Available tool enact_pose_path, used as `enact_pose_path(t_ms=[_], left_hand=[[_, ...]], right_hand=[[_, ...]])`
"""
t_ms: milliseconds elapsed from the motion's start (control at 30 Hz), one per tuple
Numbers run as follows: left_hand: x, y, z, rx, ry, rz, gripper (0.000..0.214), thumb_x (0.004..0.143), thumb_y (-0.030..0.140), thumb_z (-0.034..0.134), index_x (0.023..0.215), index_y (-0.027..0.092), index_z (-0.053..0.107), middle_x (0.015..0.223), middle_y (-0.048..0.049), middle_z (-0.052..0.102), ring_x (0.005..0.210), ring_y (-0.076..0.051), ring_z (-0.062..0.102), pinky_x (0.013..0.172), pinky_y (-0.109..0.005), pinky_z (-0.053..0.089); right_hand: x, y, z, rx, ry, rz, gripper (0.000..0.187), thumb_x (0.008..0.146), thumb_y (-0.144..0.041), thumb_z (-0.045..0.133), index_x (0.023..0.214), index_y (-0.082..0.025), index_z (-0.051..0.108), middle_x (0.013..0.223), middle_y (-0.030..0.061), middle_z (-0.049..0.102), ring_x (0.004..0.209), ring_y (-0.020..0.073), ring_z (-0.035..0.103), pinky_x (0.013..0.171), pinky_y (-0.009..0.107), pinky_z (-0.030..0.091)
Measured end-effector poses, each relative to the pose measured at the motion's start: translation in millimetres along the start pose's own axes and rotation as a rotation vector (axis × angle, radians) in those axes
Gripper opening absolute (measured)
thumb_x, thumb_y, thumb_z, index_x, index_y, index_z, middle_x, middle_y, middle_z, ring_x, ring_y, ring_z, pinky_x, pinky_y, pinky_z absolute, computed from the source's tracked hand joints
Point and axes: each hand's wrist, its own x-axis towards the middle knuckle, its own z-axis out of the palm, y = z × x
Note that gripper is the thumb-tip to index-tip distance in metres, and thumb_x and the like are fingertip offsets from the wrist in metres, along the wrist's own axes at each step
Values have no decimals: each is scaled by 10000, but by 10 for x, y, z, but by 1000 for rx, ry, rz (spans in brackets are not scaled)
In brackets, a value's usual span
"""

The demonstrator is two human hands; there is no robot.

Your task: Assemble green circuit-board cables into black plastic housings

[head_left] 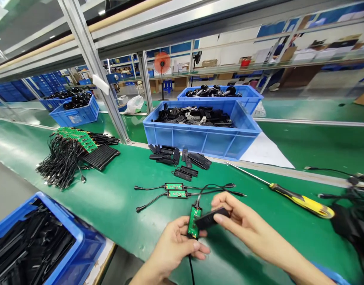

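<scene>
My left hand (pixel 182 241) grips a small green circuit board in a black housing (pixel 194 219), held upright with a cable leaving each end. Between the thumb and fingers of my right hand (pixel 238 213) is a black plastic cover (pixel 213 219), tilted, its left end over the board. Just beyond my hands, two more cabled circuit boards (pixel 177 194) in open housings lie side by side on the green bench. Behind those sit several loose black covers (pixel 186 173).
A yellow-handled screwdriver (pixel 302 200) lies to the right, near a heap of black cables (pixel 352 225). Stacked circuit boards with cables (pixel 76 138) are at left. Blue bins (pixel 196 138) of black parts stand behind, and another bin (pixel 80 233) is at lower left.
</scene>
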Motion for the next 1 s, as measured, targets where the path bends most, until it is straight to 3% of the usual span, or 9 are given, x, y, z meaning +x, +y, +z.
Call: enact_pose_path(t_ms=[100, 233, 367, 500, 567, 633, 733, 867, 1000], left_hand=[[3, -36, 106, 82, -64, -1, 640, 591, 364, 897, 1139, 128, 664, 973, -106, 693, 705, -154, 708, 630, -213, 550], [-26, -21, 197, 182, -32, -35, 606, 600, 380, 886, 1114, 115, 707, 851, -92, 712, 716, -148, 701, 656, -191, 526], [-60, -18, 229, 194, -44, -36, 579, 570, 355, 901, 1064, 110, 726, 894, -100, 722, 746, -156, 697, 683, -193, 511], [-86, -16, 263, 305, -16, 27, 474, 740, 447, 769, 1050, 92, 715, 939, -117, 710, 740, -164, 692, 658, -213, 534], [-103, -2, 276, 406, -27, 78, 414, 837, 436, 665, 1080, 102, 696, 997, -120, 700, 782, -174, 696, 688, -235, 554], [-123, 16, 274, 533, -37, 131, 352, 904, 377, 574, 1126, 120, 666, 1018, -110, 695, 820, -181, 697, 713, -252, 564], [-149, 18, 241, 735, -23, 194, 311, 941, 273, 486, 1207, 166, 607, 1000, -77, 701, 842, -178, 692, 749, -267, 559], [-149, -66, 220, 958, -3, 202, 305, 966, 254, 407, 1216, 170, 562, 897, -67, 712, 781, -180, 675, 740, -283, 541], [-116, -130, 308, 1028, -25, 223, 286, 989, 285, 360, 1144, 151, 559, 744, -54, 701, 647, -173, 649, 687, -279, 525]], right_hand=[[-173, 109, 97, 72, -20, 49, 191, 907, -414, 561, 877, -226, 568, 772, 5, 604, 706, 164, 590, 617, 255, 482], [-239, 270, 176, -3, 72, 10, 196, 902, -406, 566, 934, -223, 631, 871, 43, 588, 740, 173, 593, 644, 279, 498], [-263, 362, 276, 80, 145, 50, 243, 875, -421, 617, 1027, -236, 574, 846, 22, 561, 689, 157, 583, 607, 271, 517], [-256, 369, 370, 362, 229, 124, 389, 832, -509, 663, 1019, -265, 425, 841, -28, 512, 576, 116, 572, 522, 253, 516], [-249, 353, 371, 399, 232, 143, 427, 849, -579, 608, 1070, -262, 426, 901, -14, 522, 545, 98, 555, 511, 255, 508], [-245, 336, 348, 345, 157, 171, 455, 880, -622, 526, 1109, -232, 484, 860, -2, 560, 555, 107, 546, 544, 264, 500], [-244, 327, 325, 257, 89, 178, 494, 888, -656, 469, 1013, -194, 593, 736, 0, 588, 591, 136, 550, 615, 286, 497], [-243, 344, 372, 159, 163, 108, 511, 896, -668, 419, 863, -194, 607, 638, -8, 567, 547, 142, 520, 544, 272, 464], [-280, 332, 429, -22, 318, 53, 484, 924, -627, 384, 722, -211, 527, 596, -11, 521, 534, 142, 488, 492, 252, 423]])
